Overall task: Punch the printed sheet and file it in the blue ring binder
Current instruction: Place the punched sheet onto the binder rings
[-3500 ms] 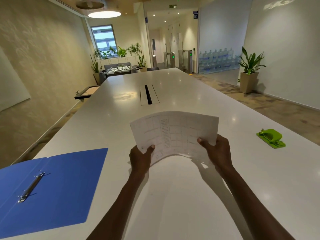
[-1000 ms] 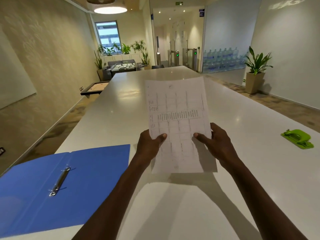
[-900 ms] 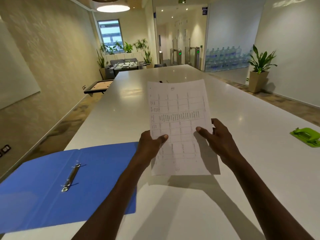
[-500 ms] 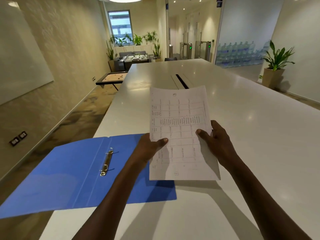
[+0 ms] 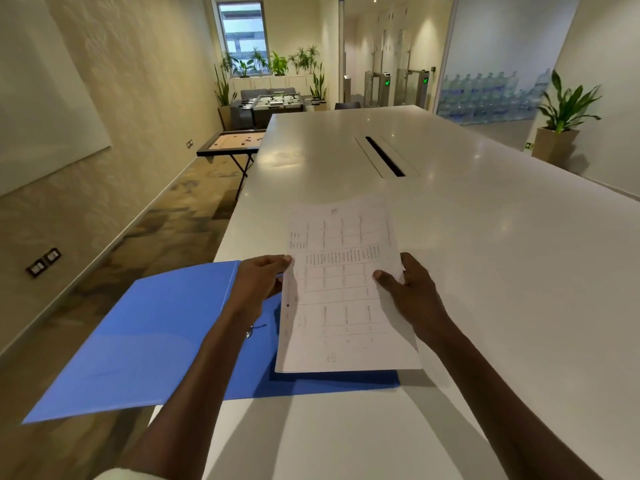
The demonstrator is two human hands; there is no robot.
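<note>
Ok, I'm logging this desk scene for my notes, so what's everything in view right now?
table: one, white, long, running ahead
binder: one, blue, open, overhanging the table's left edge
ring clip: one, metal, mostly hidden behind the left forearm
sheet: one, white, printed grid, held above the binder's right half
cable slot: one, dark, mid-table
game tables: two, beyond the table's left side
potted plant: one, green, right wall; more by the window
left hand: on the sheet's left edge
right hand: on the right edge
</note>
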